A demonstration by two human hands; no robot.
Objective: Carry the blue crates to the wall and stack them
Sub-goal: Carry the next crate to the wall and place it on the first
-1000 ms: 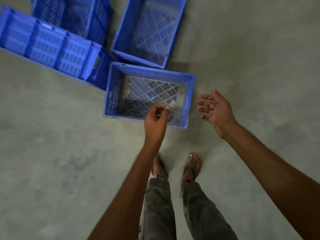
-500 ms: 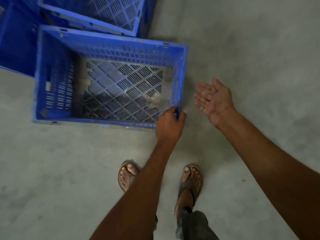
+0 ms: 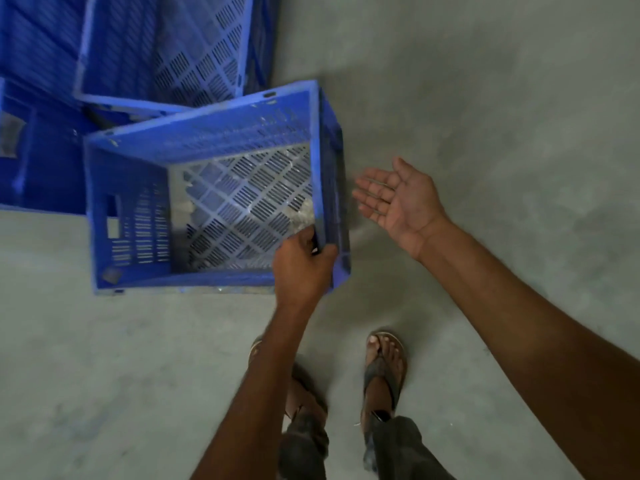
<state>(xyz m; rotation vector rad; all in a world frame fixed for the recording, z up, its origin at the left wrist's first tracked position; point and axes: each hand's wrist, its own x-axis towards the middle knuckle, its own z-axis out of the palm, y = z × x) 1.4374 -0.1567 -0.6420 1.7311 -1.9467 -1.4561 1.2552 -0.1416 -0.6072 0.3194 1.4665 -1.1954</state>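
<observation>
The left hand (image 3: pixel 303 265) is closed tight on the near right corner of the blue crate (image 3: pixel 207 147); the fingers curl over the rim and the thumb sits on the outside wall. That corner looks lifted, so the crate seems to tip; its open top faces up and you can see the holey bottom. The right hand (image 3: pixel 398 202) is at 3 o'clock from the crate, just beside its right wall but not touching; the palm is up, the fingers are spread wide and it holds nothing. More blue crates (image 3: pixel 166 53) sit at 11 o'clock from the held one, close behind it; they are blurry. Two feet in sandals (image 3: pixel 384 368) stand on the grey floor (image 3: pixel 485 81) at 6 o'clock.
</observation>
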